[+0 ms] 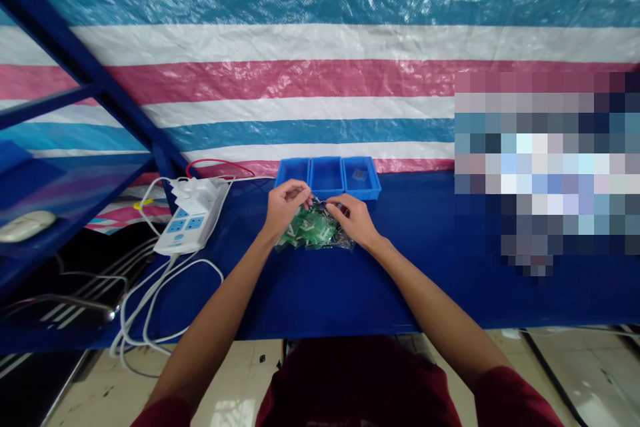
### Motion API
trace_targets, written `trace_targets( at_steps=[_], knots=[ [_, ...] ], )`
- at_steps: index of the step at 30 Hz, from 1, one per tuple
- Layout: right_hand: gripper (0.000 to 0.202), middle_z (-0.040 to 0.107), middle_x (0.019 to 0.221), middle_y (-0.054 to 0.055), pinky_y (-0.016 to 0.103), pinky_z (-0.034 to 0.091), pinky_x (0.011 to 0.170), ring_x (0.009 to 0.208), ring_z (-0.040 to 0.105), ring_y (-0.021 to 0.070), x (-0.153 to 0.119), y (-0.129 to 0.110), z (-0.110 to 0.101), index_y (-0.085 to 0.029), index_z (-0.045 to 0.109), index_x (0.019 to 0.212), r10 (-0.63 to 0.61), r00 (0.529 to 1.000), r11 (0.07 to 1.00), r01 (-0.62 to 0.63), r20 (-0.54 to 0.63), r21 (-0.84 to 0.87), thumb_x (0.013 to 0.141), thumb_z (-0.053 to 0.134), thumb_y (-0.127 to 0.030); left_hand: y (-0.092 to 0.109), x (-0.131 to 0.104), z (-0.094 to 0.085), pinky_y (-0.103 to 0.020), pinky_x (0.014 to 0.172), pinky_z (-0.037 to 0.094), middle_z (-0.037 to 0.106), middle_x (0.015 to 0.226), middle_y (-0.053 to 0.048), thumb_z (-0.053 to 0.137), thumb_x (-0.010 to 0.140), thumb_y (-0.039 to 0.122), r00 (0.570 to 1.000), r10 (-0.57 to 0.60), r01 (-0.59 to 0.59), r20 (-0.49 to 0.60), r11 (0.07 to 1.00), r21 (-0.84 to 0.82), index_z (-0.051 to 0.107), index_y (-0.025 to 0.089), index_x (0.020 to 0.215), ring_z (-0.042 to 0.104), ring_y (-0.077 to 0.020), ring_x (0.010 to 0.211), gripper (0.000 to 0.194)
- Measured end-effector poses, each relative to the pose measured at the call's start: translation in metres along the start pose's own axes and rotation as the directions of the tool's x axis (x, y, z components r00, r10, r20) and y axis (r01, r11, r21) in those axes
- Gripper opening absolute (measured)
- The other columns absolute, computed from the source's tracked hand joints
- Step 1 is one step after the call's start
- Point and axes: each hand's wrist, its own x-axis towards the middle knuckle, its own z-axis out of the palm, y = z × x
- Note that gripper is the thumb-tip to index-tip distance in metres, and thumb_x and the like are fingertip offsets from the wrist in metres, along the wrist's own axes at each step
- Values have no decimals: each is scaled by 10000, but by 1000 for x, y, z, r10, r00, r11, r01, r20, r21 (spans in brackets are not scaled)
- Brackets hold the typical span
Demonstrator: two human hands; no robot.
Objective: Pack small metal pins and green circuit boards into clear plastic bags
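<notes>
Two hands: left hand [289, 205] has thumb and fingers curled together at a small dark part [319, 201]; right hand [351, 217] has thumb and index nearly closed at its other side. Exact pinch on either hand: can't tell, too small. Part sits just above a pile of green and clear packets [314, 228] on the blue table [310, 293]. Beyond the pile, three joined blue bins [327, 177]; right one holds a small clear packet [359, 175]. White power strip [189, 223] left, plug adapter [194, 196] on it.
</notes>
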Motion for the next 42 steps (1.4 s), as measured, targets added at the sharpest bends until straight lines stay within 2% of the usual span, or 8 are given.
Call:
trace_targets(
  at_steps=[4, 8, 15, 20, 25, 32, 38, 42],
  knots=[
    [276, 668, 783, 33, 257, 443, 675, 693, 578, 150, -2, -3, 1, -198, 691, 856, -25, 1000, 1000, 25, -11, 11, 917, 496, -384, -2, -3, 8, -267, 551, 534, 665, 669, -25, 638, 783, 319, 998, -42, 48, 50, 992, -121, 597, 150, 782, 637, -146, 573, 174],
    [277, 667, 752, 26, 258, 444, 638, 627, 557, 142, -2, -1, 1, -195, 672, 817, 26, 998, 999, -25, -50, 22, 913, 493, -383, 0, 1, 9, -294, 566, 555, 676, 672, -34, 648, 776, 335, 984, -96, 113, 152, 988, -104, 597, 140, 786, 645, -152, 566, 202],
    [249, 666, 744, 22, 256, 442, 628, 589, 543, 132, -1, 0, 1, -190, 665, 823, 24, 994, 1000, -22, -108, 18, 905, 508, -365, 3, 11, 9, -284, 574, 552, 674, 688, -33, 650, 777, 337, 975, -77, 98, 207, 991, -94, 584, 141, 802, 651, -157, 592, 208],
    [267, 654, 751, 29, 263, 438, 651, 627, 554, 138, 0, 1, 0, -190, 671, 815, -28, 993, 999, 25, -116, -30, 918, 498, -366, -4, 3, 7, -251, 578, 502, 642, 687, -17, 600, 829, 373, 988, 35, -62, 150, 982, 180, 598, 152, 797, 617, -139, 606, 224],
    [256, 641, 755, 25, 264, 435, 672, 669, 559, 142, -1, 2, -2, -204, 669, 825, -41, 998, 996, 37, -57, -76, 925, 490, -358, -8, -5, 3, -256, 670, 465, 658, 721, -20, 575, 865, 408, 957, 237, -291, 170, 814, 503, 640, 170, 775, 575, -131, 638, 262],
    [320, 612, 745, 23, 259, 409, 652, 654, 539, 141, -2, 3, -4, -199, 621, 818, -70, 998, 994, 70, 1, -79, 947, 426, -418, -20, -10, 0, -265, 707, 462, 657, 727, -45, 482, 931, 399, 902, 305, -424, 305, 753, 503, 638, 174, 766, 594, -147, 694, 320],
    [405, 592, 707, 20, 259, 406, 672, 680, 547, 150, -2, 6, -3, -203, 603, 764, -63, 998, 990, 65, 20, -128, 969, 358, -451, -21, -16, 5, -268, 689, 475, 674, 777, -51, 520, 917, 383, 903, 358, -430, 239, 742, 515, 648, 173, 824, 589, -138, 667, 263],
    [334, 657, 842, 51, 278, 433, 738, 776, 592, 170, -1, 9, -1, -200, 637, 873, -75, 997, 994, 74, -14, -84, 966, 385, -400, -18, -16, 7, -286, 745, 492, 689, 810, -63, 512, 924, 341, 890, 386, -455, 241, 744, 489, 658, 172, 824, 624, -157, 751, 245]
  ],
)
